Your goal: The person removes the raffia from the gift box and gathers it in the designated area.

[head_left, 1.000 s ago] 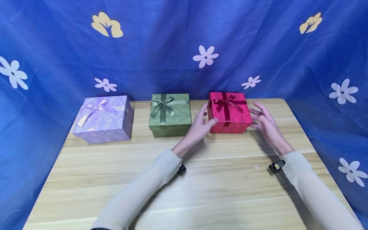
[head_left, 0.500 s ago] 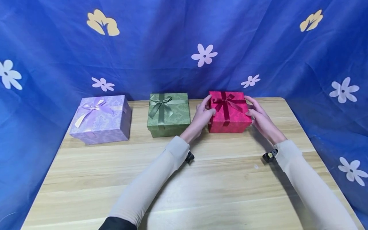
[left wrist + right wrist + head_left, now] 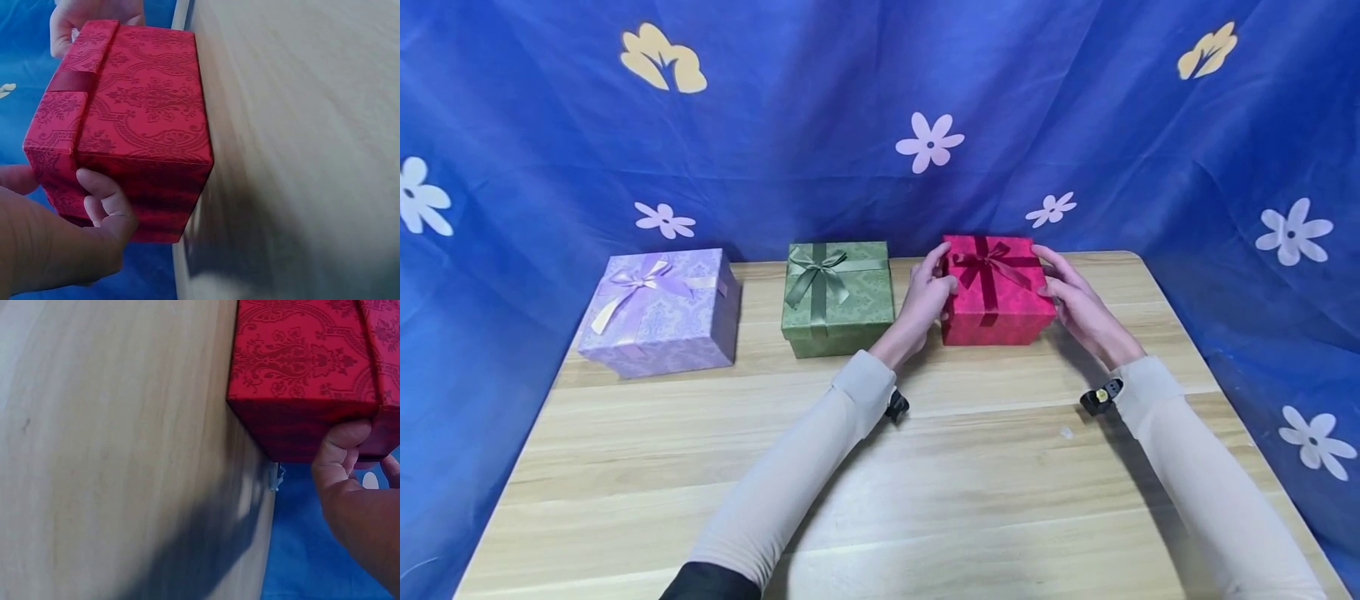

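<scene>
A red gift box [image 3: 1018,297] with a dark red ribbon bow [image 3: 990,262] stands at the back right of the table, its damask pattern plain in both wrist views. My left hand [image 3: 919,307] grips the left side of its lid [image 3: 56,119], thumb at the lid's lower edge. On the opposite side my right hand [image 3: 1081,308] holds the lid too, its thumb bent against the edge in the right wrist view. The lid sits on the box. Some fingertips are hidden behind the box.
A green gift box [image 3: 838,312] with a green bow stands left of my left hand. Farther left is a lilac gift box [image 3: 673,321]. A blue flowered cloth [image 3: 820,125] hangs behind the wooden table [image 3: 985,492].
Both hands have come in against the sides of the red gift box and taken hold of its lid. The right hand has moved left from beside the box. The view has shifted slightly.
</scene>
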{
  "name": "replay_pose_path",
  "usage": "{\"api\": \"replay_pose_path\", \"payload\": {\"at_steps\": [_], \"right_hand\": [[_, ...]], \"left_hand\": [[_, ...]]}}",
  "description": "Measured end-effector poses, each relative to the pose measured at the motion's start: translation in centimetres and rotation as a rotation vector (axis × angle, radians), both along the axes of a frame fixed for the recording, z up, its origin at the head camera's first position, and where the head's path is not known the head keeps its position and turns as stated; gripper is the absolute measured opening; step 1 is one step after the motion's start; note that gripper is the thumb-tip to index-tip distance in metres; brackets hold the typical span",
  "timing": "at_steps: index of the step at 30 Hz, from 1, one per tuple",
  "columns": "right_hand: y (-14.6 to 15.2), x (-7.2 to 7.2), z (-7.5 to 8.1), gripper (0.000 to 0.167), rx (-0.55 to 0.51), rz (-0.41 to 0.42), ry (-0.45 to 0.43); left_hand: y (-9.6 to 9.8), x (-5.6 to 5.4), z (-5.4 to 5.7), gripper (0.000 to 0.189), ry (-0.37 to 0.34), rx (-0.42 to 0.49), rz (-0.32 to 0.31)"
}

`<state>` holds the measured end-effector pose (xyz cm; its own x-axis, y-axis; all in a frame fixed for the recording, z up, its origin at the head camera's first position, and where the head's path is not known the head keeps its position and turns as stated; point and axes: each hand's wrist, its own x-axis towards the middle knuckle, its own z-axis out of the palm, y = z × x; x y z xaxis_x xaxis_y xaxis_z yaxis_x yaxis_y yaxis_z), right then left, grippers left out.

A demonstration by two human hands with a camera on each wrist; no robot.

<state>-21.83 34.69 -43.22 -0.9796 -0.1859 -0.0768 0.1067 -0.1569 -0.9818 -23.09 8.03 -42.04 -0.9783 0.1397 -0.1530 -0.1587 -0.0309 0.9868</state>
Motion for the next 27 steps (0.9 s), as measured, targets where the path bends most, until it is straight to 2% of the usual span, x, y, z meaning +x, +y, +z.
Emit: {"api": "replay_pose_path", "payload": {"at_steps": [7,13,19,23,27], "right_hand": [[-0.1,0.1,1.3,0.072,0.053,-0.006,0.045],[0.0,0.3,2.6,0.068,-0.032,0.007,0.072],[0.2,0.8,3.7,0.061,-0.102,0.013,0.109],[0.2,1.4,4.1,0.060,-0.083,-0.010,0.096],[0.3,2.3,4.5,0.068,-0.022,-0.040,0.057]], "left_hand": [[-0.2,-0.2,0.9,0.079,0.067,-0.021,0.008],[-0.4,-0.5,1.9,0.068,0.166,-0.023,0.023],[-0.9,0.0,3.1,0.057,0.238,0.002,0.015],[-1.3,0.6,3.7,0.060,0.217,0.040,-0.013],[-1.8,1.4,4.1,0.066,0.137,0.045,-0.045]]}}
